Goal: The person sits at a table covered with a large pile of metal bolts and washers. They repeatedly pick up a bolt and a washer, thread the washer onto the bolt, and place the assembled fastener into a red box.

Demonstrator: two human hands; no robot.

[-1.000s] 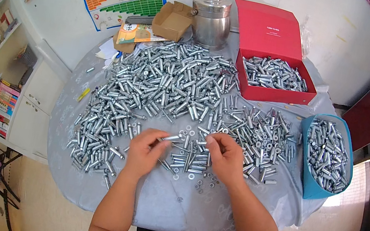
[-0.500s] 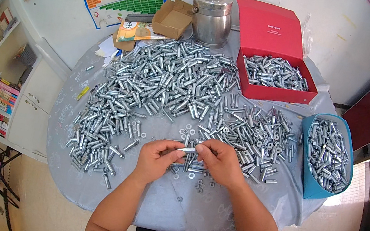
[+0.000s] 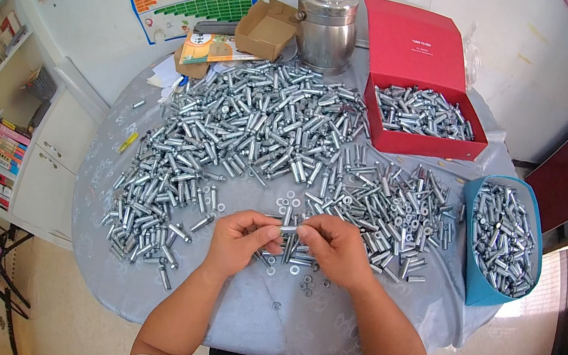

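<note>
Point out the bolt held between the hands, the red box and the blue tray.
bolt [image 3: 287,230]: head view, on the shaft showing between the fingertips.
red box [image 3: 423,145]: head view, on its front wall.
blue tray [image 3: 476,287]: head view, on its near left wall.

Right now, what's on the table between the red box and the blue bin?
Head view: bare grey tablecloth separates the red box from the blue bin; the loose spread of silver bolts ends just left of that gap.

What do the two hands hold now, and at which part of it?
Both hands share one small silver metal bolt: the left hand pinches its left end, the right hand its right end, above the table.
</note>
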